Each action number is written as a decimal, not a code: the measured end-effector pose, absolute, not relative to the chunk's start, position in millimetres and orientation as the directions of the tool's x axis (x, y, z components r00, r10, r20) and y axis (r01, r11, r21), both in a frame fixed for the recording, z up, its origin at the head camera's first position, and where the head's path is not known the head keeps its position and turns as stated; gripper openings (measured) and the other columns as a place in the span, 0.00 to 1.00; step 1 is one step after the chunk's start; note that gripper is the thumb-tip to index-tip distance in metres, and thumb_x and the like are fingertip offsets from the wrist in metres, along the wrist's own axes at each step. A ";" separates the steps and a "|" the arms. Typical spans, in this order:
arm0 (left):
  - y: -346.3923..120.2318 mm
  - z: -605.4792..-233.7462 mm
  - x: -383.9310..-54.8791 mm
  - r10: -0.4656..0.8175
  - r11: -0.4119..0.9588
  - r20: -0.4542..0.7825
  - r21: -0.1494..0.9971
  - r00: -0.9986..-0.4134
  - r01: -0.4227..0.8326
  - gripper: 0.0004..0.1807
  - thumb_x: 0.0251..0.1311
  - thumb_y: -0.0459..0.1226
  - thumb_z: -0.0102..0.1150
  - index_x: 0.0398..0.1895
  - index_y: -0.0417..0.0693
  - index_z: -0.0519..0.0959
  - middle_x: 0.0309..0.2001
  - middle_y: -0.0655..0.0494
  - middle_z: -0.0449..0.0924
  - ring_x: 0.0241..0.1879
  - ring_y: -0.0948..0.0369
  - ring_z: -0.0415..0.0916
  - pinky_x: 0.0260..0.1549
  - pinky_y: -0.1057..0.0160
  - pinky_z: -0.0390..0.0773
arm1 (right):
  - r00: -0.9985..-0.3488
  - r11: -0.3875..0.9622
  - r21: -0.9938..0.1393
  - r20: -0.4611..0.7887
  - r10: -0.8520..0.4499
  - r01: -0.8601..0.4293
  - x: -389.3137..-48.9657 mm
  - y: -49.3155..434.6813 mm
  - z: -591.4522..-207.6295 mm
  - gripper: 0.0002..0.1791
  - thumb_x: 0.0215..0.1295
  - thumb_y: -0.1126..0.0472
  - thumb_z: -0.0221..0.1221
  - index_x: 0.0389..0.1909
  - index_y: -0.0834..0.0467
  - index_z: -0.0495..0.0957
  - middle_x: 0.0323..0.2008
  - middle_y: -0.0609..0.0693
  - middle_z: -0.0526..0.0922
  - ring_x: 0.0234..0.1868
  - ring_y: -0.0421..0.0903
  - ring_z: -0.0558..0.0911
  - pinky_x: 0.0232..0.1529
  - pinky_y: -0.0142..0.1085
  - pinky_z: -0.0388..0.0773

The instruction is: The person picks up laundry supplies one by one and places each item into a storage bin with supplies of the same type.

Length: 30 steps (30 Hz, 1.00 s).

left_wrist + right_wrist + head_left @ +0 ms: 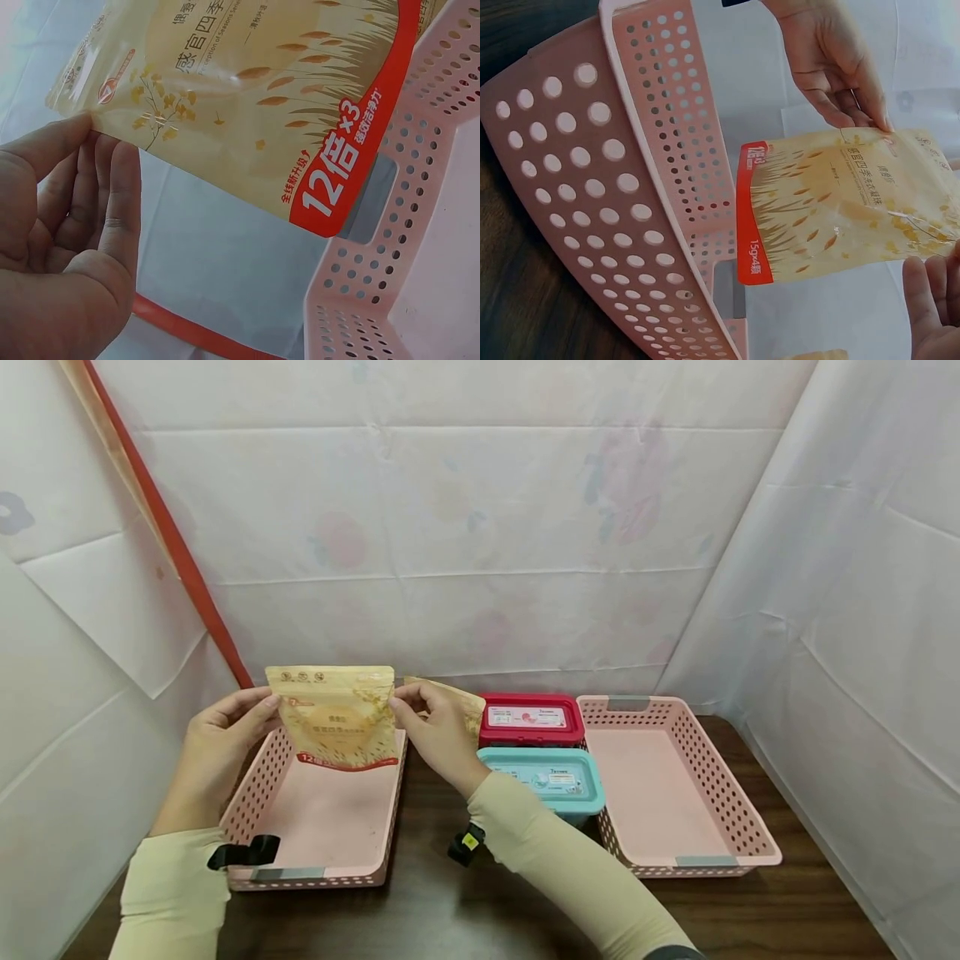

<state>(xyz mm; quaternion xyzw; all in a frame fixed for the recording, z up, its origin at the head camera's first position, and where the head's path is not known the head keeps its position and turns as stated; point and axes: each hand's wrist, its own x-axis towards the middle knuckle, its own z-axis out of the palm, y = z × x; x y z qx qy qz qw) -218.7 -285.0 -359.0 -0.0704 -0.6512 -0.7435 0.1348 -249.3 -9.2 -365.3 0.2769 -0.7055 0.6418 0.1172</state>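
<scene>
While holding the yellow pouch (337, 718) above the left basket (322, 827), pinching opposite side edges with left hand (213, 743) and right hand (438, 727); rightward, leaving a strip of surface (423, 835) before red box (532, 718), teal box (551, 781) and right basket (660, 793), close together.

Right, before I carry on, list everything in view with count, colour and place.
Held pouch: 1, pale yellow with a red bottom band, between both hands
Second pouch: 1, yellowish, beyond the right hand, partly hidden
Red box: 1, red, behind the turquoise box
Turquoise box: 1, turquoise, between the baskets
Left basket: 1, pink, on the table's left
Right basket: 1, pink, on the table's right
Table: 1, dark brown, under the baskets
Backdrop: 1, whitish with faint prints, around the table
Strip: 1, red, on the left side
Wrist straps: 2, black, one per wrist
Sleeves: 2, cream, one per arm
Left hand: 1, bare, pinching the held pouch's left edge
Right hand: 1, bare, pinching its right edge
</scene>
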 end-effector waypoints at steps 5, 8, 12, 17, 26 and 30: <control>-285.9 -360.4 -222.1 -0.116 -0.121 0.285 0.947 -0.951 0.299 0.12 0.66 0.33 0.64 0.51 0.43 0.84 0.39 0.56 0.83 0.37 0.65 0.84 0.40 0.72 0.81 | -0.842 0.048 -0.856 0.495 -0.215 -0.515 -251.2 -11.1 -365.3 0.07 0.73 0.59 0.60 0.46 0.57 0.81 0.37 0.47 0.81 0.37 0.42 0.81 0.42 0.34 0.82; -286.3 -360.5 -224.4 -0.130 -0.119 0.270 0.951 -0.954 0.285 0.13 0.65 0.34 0.65 0.51 0.42 0.83 0.40 0.56 0.82 0.38 0.65 0.84 0.40 0.72 0.81 | -0.851 0.074 -0.858 0.488 -0.194 -0.509 -253.6 -13.5 -366.1 0.07 0.73 0.59 0.60 0.46 0.56 0.81 0.38 0.44 0.81 0.38 0.40 0.79 0.42 0.33 0.81; -288.0 -360.1 -227.4 -0.150 -0.101 0.230 0.964 -0.962 0.247 0.14 0.64 0.37 0.66 0.51 0.43 0.82 0.40 0.57 0.82 0.38 0.65 0.83 0.40 0.72 0.81 | -0.858 0.086 -0.861 0.483 -0.175 -0.502 -258.3 -18.3 -369.3 0.06 0.73 0.58 0.60 0.46 0.55 0.80 0.38 0.43 0.81 0.39 0.39 0.78 0.41 0.32 0.80; -291.6 -361.4 -231.2 -0.156 -0.068 0.186 0.978 -0.970 0.198 0.16 0.64 0.40 0.67 0.53 0.45 0.82 0.41 0.59 0.82 0.39 0.66 0.83 0.39 0.74 0.81 | -0.864 0.072 -0.868 0.475 -0.168 -0.491 -262.9 -24.3 -375.3 0.06 0.73 0.59 0.60 0.46 0.56 0.80 0.38 0.43 0.80 0.38 0.39 0.79 0.41 0.36 0.83; -299.5 -373.0 -237.8 -0.166 -0.034 0.167 0.984 -0.972 0.175 0.15 0.64 0.39 0.67 0.51 0.44 0.81 0.40 0.60 0.83 0.37 0.68 0.82 0.37 0.75 0.80 | -0.860 0.139 -0.853 0.480 -0.173 -0.504 -269.0 -33.3 -389.2 0.05 0.74 0.59 0.58 0.45 0.56 0.79 0.37 0.42 0.79 0.38 0.37 0.78 0.39 0.31 0.81; -302.6 -376.0 -240.4 -0.183 0.029 0.155 0.988 -0.971 0.152 0.15 0.65 0.41 0.66 0.51 0.46 0.81 0.39 0.62 0.83 0.37 0.70 0.82 0.36 0.76 0.80 | -0.860 0.179 -0.843 0.480 -0.172 -0.507 -272.0 -36.4 -394.1 0.05 0.74 0.60 0.59 0.45 0.57 0.80 0.36 0.43 0.80 0.36 0.37 0.78 0.37 0.29 0.79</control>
